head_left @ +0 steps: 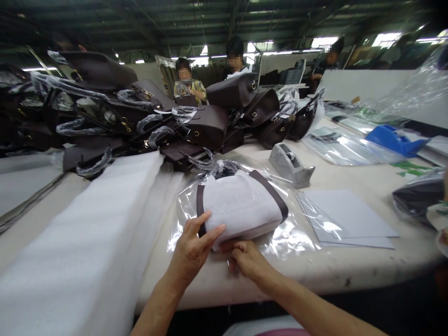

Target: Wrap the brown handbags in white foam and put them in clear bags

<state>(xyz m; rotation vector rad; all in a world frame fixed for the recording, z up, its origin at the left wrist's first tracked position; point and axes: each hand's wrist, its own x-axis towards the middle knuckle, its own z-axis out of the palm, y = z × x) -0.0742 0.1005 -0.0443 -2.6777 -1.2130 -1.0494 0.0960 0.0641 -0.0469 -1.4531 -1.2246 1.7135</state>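
Note:
A dark brown handbag (277, 198), wrapped across its middle in a white foam sheet (241, 200), lies on a clear plastic bag (297, 238) at the table's near edge. My left hand (194, 242) grips its near left corner, with index finger and thumb over the foam. Against the near lower edge of the bag, my right hand (245, 259) has its fingers curled. Some of those fingertips are hidden, so what they pinch cannot be made out. The handles at the far side are partly covered in plastic.
Stacked white foam sheets (87, 233) cover the left side. Brown handbags (210, 123) are piled behind. A grey tape dispenser (289, 165), white cards (346, 214), clear plastic bags (350, 144) and a blue tape dispenser (395, 140) lie to the right. Several people work beyond.

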